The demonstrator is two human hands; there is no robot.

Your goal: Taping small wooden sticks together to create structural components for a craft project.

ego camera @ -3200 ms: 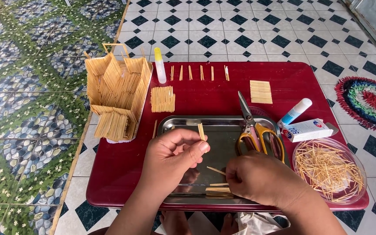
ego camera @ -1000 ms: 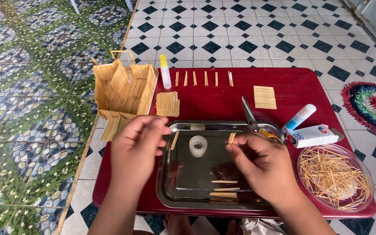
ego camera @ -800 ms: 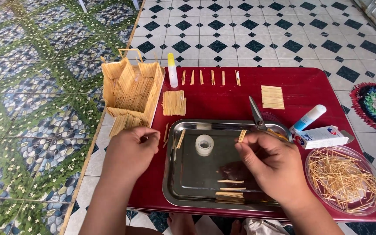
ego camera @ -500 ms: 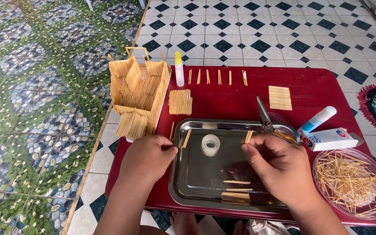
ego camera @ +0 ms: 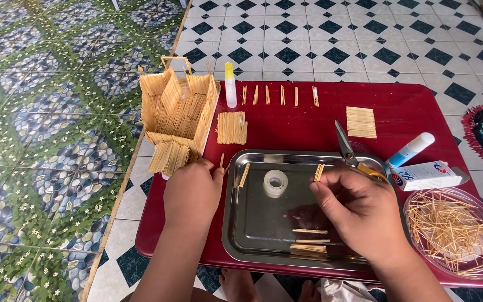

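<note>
Pinching a short stick bundle point(ego camera: 319, 171) over the steel tray point(ego camera: 252, 235), the right hand point(ego camera: 359, 215) is working while the left hand point(ego camera: 192, 193), just left of the tray, is gripping a small stick point(ego camera: 222, 161).

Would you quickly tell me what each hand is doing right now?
Left hand: closed, pinching a small toothpick piece.
Right hand: closed, pinching a short toothpick bundle over the metal tray.

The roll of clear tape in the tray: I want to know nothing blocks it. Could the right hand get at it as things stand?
Probably yes. The roll of clear tape lies alone on the metal tray, just left of the right hand, with nothing between them. That hand pinches a small toothpick bundle, though.
</note>
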